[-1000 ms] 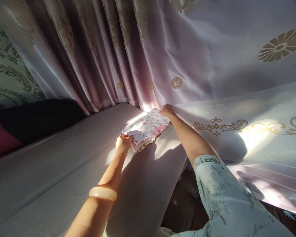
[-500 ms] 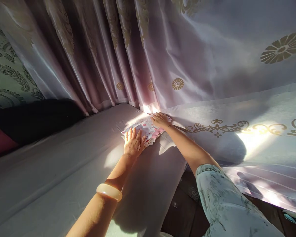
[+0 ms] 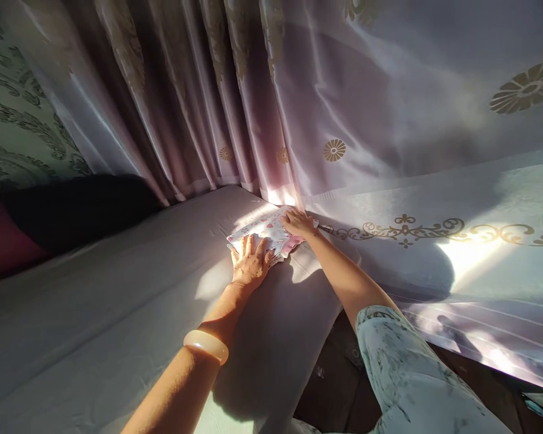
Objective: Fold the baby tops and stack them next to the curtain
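A folded white cloth with a small red and pink print and a pink edge lies near the far corner of a grey-sheeted bed. My left hand presses on its near left part, fingers spread and flat. On the cloth's right end rests my right hand, palm down with the fingers stretched over the fabric. Some of the cloth is hidden under both hands. A pale bangle circles my left forearm.
Long satin curtains with gold motifs hang behind and to the right of the bed. A dark cushion-like shape with a dark red part lies along the far left edge. Dark tiled floor shows beside the bed.
The whole view has shifted slightly, so the scene sits a little further right. Both hands stay on the cloth, and its layered near edge looks flatter.
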`<move>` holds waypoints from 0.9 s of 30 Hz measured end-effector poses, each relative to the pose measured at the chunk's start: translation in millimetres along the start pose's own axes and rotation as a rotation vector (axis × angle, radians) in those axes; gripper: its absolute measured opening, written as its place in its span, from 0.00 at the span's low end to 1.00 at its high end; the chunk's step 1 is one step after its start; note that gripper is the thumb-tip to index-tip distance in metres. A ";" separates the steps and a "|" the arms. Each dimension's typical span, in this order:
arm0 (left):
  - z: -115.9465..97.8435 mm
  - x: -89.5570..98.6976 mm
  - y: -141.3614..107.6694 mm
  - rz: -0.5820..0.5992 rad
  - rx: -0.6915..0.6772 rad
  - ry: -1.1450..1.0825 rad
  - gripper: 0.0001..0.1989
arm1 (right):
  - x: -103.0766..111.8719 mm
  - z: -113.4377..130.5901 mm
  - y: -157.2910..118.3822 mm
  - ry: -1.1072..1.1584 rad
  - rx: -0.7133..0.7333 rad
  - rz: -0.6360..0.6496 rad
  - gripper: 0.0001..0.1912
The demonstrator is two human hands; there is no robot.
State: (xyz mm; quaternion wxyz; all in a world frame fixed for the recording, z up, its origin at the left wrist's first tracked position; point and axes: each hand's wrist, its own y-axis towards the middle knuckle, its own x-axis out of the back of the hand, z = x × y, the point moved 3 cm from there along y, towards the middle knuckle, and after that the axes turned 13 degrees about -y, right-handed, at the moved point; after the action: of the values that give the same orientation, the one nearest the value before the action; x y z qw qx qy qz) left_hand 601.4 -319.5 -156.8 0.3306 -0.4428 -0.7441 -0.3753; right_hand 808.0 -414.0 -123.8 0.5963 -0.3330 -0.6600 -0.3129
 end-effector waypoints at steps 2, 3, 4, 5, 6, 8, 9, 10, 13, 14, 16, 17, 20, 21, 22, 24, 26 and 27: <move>1.1 -0.2 -4.2 -0.009 -0.020 -0.014 0.27 | 2.8 2.0 -0.4 -0.025 0.002 0.006 0.28; 1.6 -0.2 -6.9 -0.016 -0.035 -0.018 0.27 | 4.4 4.7 -1.3 -0.038 0.002 -0.005 0.28; 2.0 -0.1 -9.7 -0.021 -0.051 -0.020 0.27 | 6.2 9.0 -2.9 -0.052 0.008 -0.025 0.27; 2.5 0.1 -12.7 -0.024 -0.063 -0.018 0.27 | 8.1 15.2 -5.4 -0.062 0.021 -0.051 0.27; 3.1 0.5 -15.6 -0.023 -0.071 -0.015 0.27 | 9.9 23.2 -8.9 -0.067 0.046 -0.072 0.27; 4.6 1.9 -21.4 -0.013 -0.084 -0.005 0.27 | 13.0 43.2 -18.8 -0.051 0.124 -0.083 0.27; 5.6 3.2 -24.4 -0.008 -0.090 -0.002 0.28 | 14.3 54.0 -24.9 -0.033 0.172 -0.073 0.27; 6.7 5.1 -27.4 -0.003 -0.098 0.001 0.28 | 15.6 64.6 -31.4 -0.010 0.218 -0.058 0.27; 11.7 12.9 -37.4 0.044 -0.132 0.008 0.28 | 18.3 89.3 -50.1 0.025 0.319 -0.042 0.27; 14.1 16.2 -41.1 0.070 -0.142 0.007 0.29 | 18.1 94.4 -55.0 0.021 0.335 -0.051 0.27; 20.4 23.4 -48.9 0.122 -0.154 -0.006 0.29 | 15.5 99.7 -61.8 -0.004 0.340 -0.090 0.26; 24.4 27.2 -53.0 0.145 -0.154 -0.016 0.29 | 13.2 100.5 -63.6 -0.021 0.334 -0.115 0.26; 40.3 38.3 -65.4 0.189 -0.116 -0.032 0.30 | 4.5 99.5 -64.5 -0.050 0.325 -0.177 0.27; 46.7 42.0 -69.4 0.194 -0.092 -0.032 0.30 | 2.1 98.9 -63.8 -0.051 0.327 -0.183 0.27; 53.4 46.0 -73.4 0.192 -0.065 -0.029 0.30 | 0.6 98.3 -62.9 -0.049 0.330 -0.182 0.27; 67.1 55.1 -81.5 0.179 -0.015 -0.019 0.31 | 0.7 97.5 -61.3 -0.037 0.326 -0.173 0.27; 80.7 65.0 -90.0 0.176 0.030 -0.010 0.31 | 4.6 97.6 -61.0 -0.014 0.319 -0.154 0.27; 87.4 70.1 -94.4 0.177 0.053 -0.006 0.31 | 7.4 98.3 -61.6 0.000 0.317 -0.145 0.27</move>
State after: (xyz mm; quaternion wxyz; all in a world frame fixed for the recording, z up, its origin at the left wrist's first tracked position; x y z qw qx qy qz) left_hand 474.5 -247.1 -167.8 0.3717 -0.4991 -0.7129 -0.3233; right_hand 700.5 -369.7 -126.6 0.6172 -0.1864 -0.7234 -0.2472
